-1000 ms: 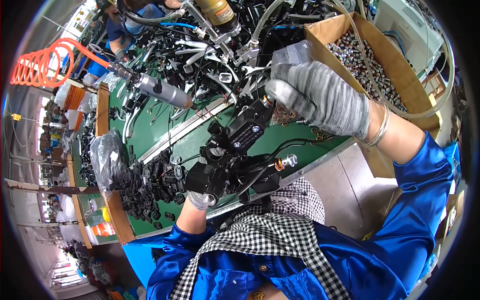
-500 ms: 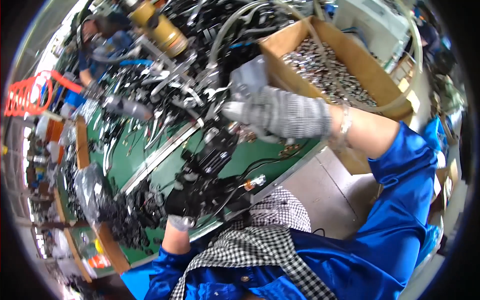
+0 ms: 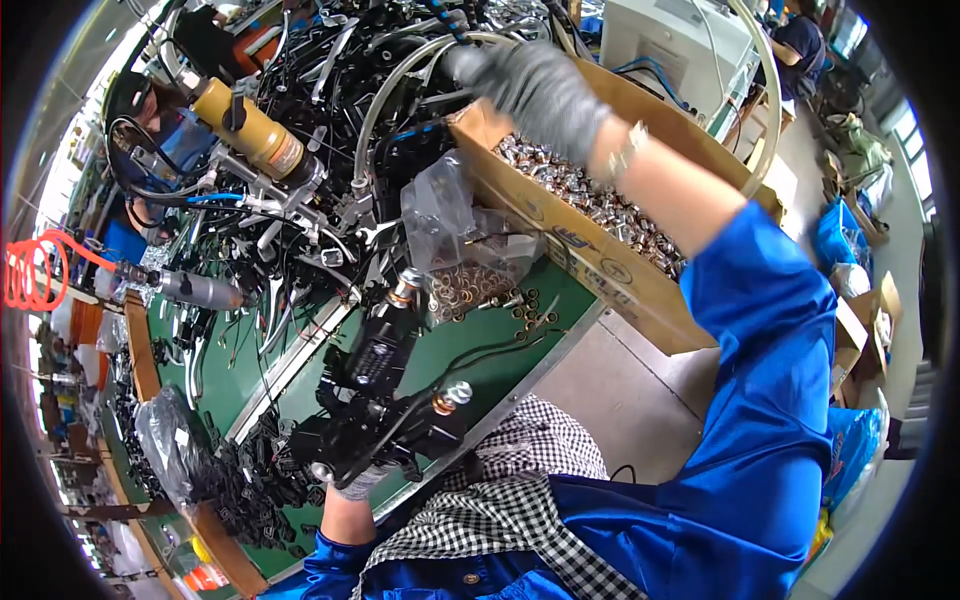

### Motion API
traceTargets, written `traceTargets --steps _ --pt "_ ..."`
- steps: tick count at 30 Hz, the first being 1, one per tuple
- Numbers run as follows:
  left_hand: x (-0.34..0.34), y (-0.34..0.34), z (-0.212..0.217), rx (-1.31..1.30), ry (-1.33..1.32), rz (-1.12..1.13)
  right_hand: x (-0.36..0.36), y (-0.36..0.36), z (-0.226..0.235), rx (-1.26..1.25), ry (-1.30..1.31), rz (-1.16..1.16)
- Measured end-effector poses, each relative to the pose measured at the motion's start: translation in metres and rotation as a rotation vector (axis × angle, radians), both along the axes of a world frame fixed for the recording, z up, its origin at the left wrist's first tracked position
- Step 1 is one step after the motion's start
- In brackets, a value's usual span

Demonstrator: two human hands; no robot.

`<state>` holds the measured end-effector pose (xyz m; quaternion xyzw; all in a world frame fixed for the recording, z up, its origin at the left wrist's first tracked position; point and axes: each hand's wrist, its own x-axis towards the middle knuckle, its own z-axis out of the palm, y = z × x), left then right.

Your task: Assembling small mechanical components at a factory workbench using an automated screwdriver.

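My left hand (image 3: 359,484), in a grey knit glove, is mostly hidden beneath a black mechanical assembly (image 3: 374,368) and grips its near end. Copper-and-silver threaded fittings stick out of the assembly (image 3: 452,397), and a black cable runs from it. Far forward, my right hand (image 3: 545,95), also gloved, is smeared by motion above the left part of a cardboard box (image 3: 640,315). Its fingertips lie near a clear hose (image 3: 385,95) and a black-and-blue tube (image 3: 443,18); whether it holds anything cannot be told. Small metal fittings (image 3: 610,205) fill the box.
A clear plastic bag (image 3: 440,215) with copper-coloured rings (image 3: 465,290) lies on the green bench (image 3: 500,365). Black and silver parts heap up behind. A yellow cylindrical tool (image 3: 258,135) and a grey air tool (image 3: 205,289) on a red coiled hose hang at left. Another person (image 3: 140,110) is at far left.
My right hand has moved away from beside the plastic bag, out over the far part of the box. The view has shifted; my left hand still holds the black assembly.
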<state>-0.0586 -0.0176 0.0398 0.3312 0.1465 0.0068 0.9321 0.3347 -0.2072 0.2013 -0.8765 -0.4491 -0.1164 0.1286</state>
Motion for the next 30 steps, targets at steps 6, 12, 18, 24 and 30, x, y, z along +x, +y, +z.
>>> traceTargets --steps 6,12,18,24,30 --pt "-0.01 0.015 -0.008 0.892 0.068 -0.049 0.091 -0.034 -0.079 -0.238 0.14 -0.256" --pt "0.0 -0.001 0.012 1.662 -0.151 -0.018 0.077 -0.012 -0.094 -0.374 0.195 -0.375" --pt "0.006 -0.006 0.007 1.599 -0.043 0.055 0.079 -0.005 -0.091 -0.359 0.23 -0.43" --pt "0.006 -0.007 0.018 1.913 -0.276 -0.05 0.126 -0.035 -0.117 -0.346 0.175 -0.405" --pt "-0.009 -0.002 0.008 1.633 -0.041 0.126 0.04 -0.053 -0.041 0.608 0.964 0.031"
